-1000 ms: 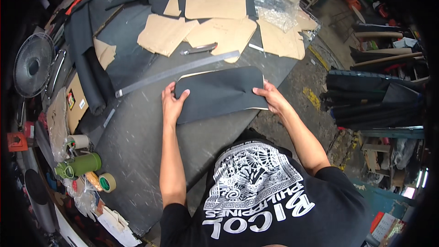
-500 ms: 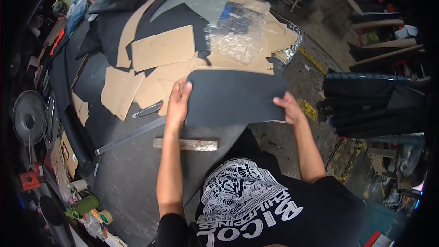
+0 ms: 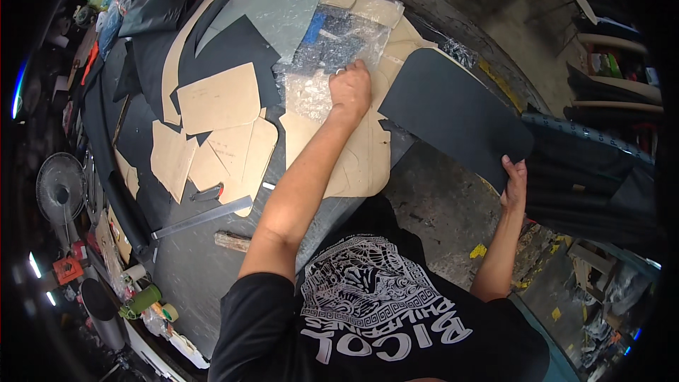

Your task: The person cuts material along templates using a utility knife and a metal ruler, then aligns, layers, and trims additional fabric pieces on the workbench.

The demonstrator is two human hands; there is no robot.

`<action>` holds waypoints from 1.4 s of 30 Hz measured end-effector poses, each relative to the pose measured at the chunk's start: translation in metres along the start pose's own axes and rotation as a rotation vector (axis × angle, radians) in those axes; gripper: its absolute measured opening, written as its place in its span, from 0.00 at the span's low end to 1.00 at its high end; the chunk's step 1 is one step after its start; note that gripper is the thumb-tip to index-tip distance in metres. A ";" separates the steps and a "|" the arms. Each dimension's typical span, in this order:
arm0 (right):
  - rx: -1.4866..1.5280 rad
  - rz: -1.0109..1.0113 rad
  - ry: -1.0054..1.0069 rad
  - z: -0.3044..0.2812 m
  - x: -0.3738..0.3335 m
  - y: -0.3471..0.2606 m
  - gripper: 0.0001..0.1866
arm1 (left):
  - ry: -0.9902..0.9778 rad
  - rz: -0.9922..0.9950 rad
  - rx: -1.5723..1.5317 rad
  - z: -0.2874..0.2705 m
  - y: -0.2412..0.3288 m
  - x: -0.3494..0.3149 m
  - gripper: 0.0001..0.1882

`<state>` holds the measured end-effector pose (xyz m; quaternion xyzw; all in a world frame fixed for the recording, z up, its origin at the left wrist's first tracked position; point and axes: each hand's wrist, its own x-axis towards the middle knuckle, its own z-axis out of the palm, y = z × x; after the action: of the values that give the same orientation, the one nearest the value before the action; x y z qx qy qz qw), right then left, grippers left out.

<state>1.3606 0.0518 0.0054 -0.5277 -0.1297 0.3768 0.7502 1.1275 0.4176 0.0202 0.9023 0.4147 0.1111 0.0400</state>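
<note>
My right hand grips the near right corner of a dark grey, round-cornered panel, thumb on its upper face. The panel is held out at a slant to the right, over the table's edge and the floor. My left hand is closed on the clear plastic sheeting in the middle of the table; what its fingers hold, if anything, is hidden. Tan cardboard patterns lie under and beside the left forearm. Among them is a rectangular piece on top of black sheet material.
Left of my forearm lie a clear ruler, a cutter knife and a tape-wrapped bar. A fan stands at the far left. Folded black material is stacked on the right, near a rack of panels.
My left hand has let go of the dark panel and moved forward onto the plastic. The right hand has swung the panel to the right, uncovering cardboard patterns. The view has shifted too.
</note>
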 end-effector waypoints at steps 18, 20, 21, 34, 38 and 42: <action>0.142 0.103 -0.184 0.208 0.150 0.064 0.30 | 0.388 -0.017 -0.476 -0.132 0.006 0.018 0.11; 0.177 0.118 -0.267 0.258 0.165 0.078 0.29 | 0.395 0.055 -0.489 -0.132 0.008 0.021 0.11; 0.199 0.126 -0.267 0.291 0.171 0.086 0.28 | 0.399 0.085 -0.486 -0.132 0.005 0.022 0.11; -0.196 -0.549 -0.542 0.505 0.319 0.230 0.19 | 0.177 0.171 -0.641 -0.171 -0.031 -0.066 0.16; -0.177 0.250 -0.474 0.591 0.263 0.215 0.25 | 0.128 -0.199 -0.566 -0.171 -0.108 -0.188 0.13; -0.499 0.059 -0.752 0.590 0.341 0.243 0.33 | 0.071 -0.704 -0.632 -0.168 -0.143 -0.291 0.12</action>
<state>1.1394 0.7393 -0.0387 -0.5220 -0.4652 0.5207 0.4898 0.7986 0.2874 0.1117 0.6462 0.6422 0.2423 0.3336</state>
